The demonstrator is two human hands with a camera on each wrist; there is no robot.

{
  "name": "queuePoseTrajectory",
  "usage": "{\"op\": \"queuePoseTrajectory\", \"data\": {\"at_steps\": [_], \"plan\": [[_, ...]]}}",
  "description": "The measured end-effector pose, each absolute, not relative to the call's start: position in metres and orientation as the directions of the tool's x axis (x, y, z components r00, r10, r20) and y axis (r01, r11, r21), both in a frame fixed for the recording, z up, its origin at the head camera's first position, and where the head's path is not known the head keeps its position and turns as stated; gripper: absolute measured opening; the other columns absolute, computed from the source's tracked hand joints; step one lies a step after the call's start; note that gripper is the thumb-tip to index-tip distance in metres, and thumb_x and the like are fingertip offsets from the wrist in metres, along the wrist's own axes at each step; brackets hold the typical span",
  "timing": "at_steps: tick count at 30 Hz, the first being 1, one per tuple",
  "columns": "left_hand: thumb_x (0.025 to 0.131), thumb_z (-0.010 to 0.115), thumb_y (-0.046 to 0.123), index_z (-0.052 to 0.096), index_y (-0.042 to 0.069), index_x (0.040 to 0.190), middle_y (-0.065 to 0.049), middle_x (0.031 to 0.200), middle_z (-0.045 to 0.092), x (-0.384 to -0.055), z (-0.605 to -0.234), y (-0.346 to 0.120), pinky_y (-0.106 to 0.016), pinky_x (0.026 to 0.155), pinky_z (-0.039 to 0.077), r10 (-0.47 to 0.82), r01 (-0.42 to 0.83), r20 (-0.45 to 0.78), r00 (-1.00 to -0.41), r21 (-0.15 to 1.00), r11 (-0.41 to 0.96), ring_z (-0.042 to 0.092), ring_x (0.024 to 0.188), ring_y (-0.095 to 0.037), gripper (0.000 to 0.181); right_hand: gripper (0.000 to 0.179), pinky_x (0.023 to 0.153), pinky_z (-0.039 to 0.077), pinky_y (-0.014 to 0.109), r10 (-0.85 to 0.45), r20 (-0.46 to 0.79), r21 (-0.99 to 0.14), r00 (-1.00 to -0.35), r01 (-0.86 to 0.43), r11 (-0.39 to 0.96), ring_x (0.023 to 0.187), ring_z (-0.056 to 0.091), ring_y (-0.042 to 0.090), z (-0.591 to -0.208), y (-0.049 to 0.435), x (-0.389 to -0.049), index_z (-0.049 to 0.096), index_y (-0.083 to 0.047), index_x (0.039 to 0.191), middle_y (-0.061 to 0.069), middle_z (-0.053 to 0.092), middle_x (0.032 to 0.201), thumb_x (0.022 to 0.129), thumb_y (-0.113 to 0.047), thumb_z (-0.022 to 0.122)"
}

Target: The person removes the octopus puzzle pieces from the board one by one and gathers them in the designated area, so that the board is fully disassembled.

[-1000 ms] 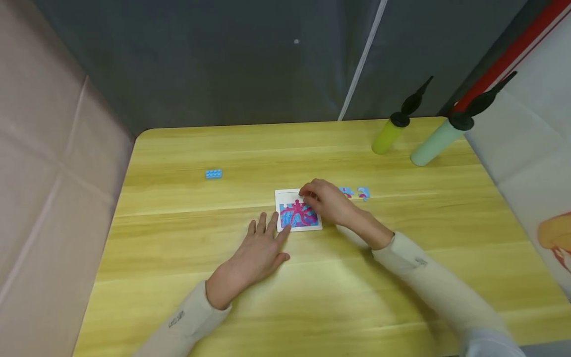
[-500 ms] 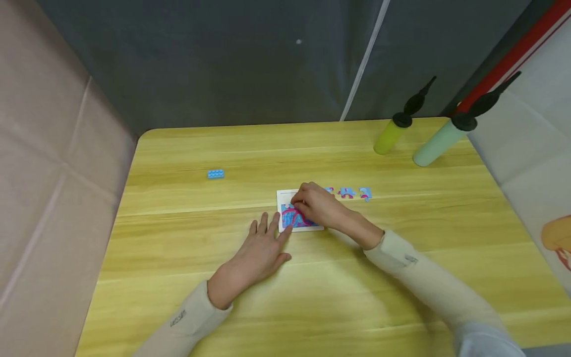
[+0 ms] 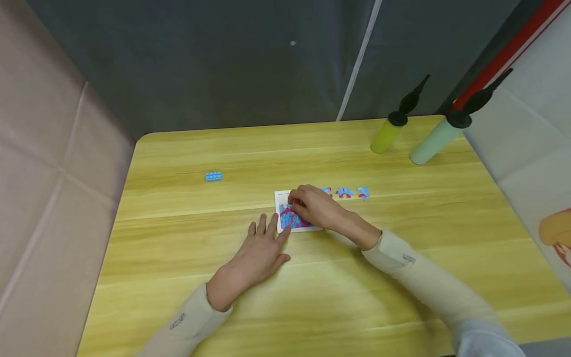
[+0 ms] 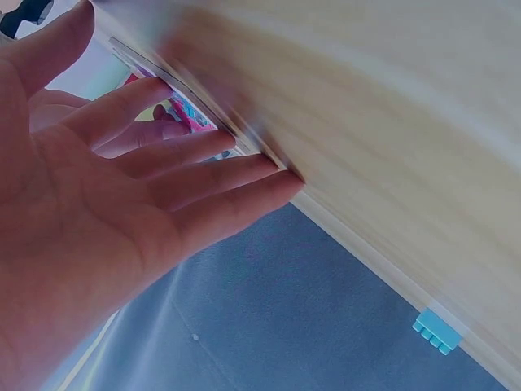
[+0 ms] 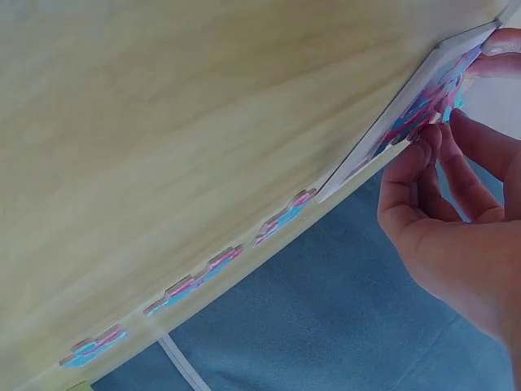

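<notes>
A white puzzle tray lies mid-table, its lower part filled with a pink-and-blue octopus picture. My left hand lies with fingers spread and straight, fingertips at the tray's left and lower edge. Over the tray's upper part, my right hand has its fingers bent and pinches a small puzzle piece, whose blue edge shows in the right wrist view. The hand hides much of the picture. Right of the tray, three loose puzzle pieces lie in a row.
A blue toy brick sits on the wooden table, left of the tray. At the back right stand a yellow-green hand pump and a pale green one, both with black tops. A dark curtain hangs behind.
My right hand has moved left across the tray, covering more of the octopus and uncovering the nearest loose piece. The left hand holds its place at the tray's edge.
</notes>
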State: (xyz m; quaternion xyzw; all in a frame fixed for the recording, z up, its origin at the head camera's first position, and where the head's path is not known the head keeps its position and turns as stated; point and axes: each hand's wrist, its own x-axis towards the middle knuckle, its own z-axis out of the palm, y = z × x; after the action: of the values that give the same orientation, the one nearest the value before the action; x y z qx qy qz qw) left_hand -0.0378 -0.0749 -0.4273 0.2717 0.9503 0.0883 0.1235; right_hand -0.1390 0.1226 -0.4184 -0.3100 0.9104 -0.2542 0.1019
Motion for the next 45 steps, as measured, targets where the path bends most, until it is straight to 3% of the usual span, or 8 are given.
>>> {"op": "queuePoseTrajectory", "data": {"at_steps": [7, 16, 28, 37, 45], "plan": [[0.1, 0.066, 0.044, 0.05, 0.012, 0.154, -0.031, 0.163, 0.033, -0.037, -0.427, -0.076, -0.069, 0.115, 0.036, 0.532, 0.484, -0.184, -0.827, 0.25, 0.839, 0.032, 0.148, -0.058, 0.064, 0.006, 0.063, 0.045, 0.024, -0.608, -0.058, -0.578, -0.792, -0.47, 0.667, 0.067, 0.051, 0.011, -0.421, 0.119, -0.14, 0.069, -0.009, 0.102, -0.001, 0.062, 0.079, 0.102, -0.012, 0.064], [0.1, 0.065, 0.044, 0.051, 0.011, 0.153, -0.031, 0.163, 0.033, -0.038, -0.427, -0.076, -0.068, 0.115, 0.036, 0.541, 0.491, -0.179, -0.821, 0.26, 0.831, 0.032, 0.148, -0.058, 0.064, 0.004, 0.071, 0.053, 0.026, -0.573, -0.078, -0.654, -0.816, -0.392, 0.647, 0.072, 0.059, 0.011, -0.418, 0.121, -0.137, 0.069, -0.009, 0.102, 0.002, 0.072, 0.086, 0.101, -0.011, 0.066], [0.101, 0.064, 0.044, 0.049, 0.012, 0.154, -0.03, 0.164, 0.032, -0.039, -0.426, -0.077, -0.068, 0.116, 0.036, 0.544, 0.492, -0.187, -0.818, 0.26, 0.831, 0.031, 0.148, -0.058, 0.064, 0.004, 0.065, 0.049, 0.025, -0.589, -0.072, -0.681, -0.805, -0.392, 0.618, 0.066, 0.055, 0.009, -0.418, 0.123, -0.139, 0.066, -0.01, 0.099, 0.001, 0.069, 0.081, 0.102, -0.012, 0.064], [0.101, 0.064, 0.044, 0.048, 0.012, 0.155, -0.031, 0.164, 0.032, -0.039, -0.427, -0.075, -0.068, 0.117, 0.034, 0.538, 0.484, -0.205, -0.817, 0.262, 0.835, 0.03, 0.149, -0.058, 0.065, 0.005, 0.072, 0.052, 0.028, -0.564, -0.08, -0.701, -0.822, -0.356, 0.618, 0.075, 0.06, 0.012, -0.415, 0.135, -0.139, 0.067, -0.01, 0.103, 0.002, 0.072, 0.089, 0.103, -0.012, 0.062], [0.101, 0.064, 0.044, 0.048, 0.011, 0.155, -0.031, 0.163, 0.033, -0.039, -0.427, -0.075, -0.068, 0.117, 0.034, 0.535, 0.483, -0.196, -0.822, 0.258, 0.837, 0.03, 0.149, -0.059, 0.065, 0.006, 0.07, 0.05, 0.028, -0.53, -0.085, -0.719, -0.844, -0.316, 0.619, 0.078, 0.058, 0.016, -0.407, 0.151, -0.143, 0.067, -0.009, 0.103, 0.003, 0.068, 0.087, 0.101, -0.011, 0.062]]}}
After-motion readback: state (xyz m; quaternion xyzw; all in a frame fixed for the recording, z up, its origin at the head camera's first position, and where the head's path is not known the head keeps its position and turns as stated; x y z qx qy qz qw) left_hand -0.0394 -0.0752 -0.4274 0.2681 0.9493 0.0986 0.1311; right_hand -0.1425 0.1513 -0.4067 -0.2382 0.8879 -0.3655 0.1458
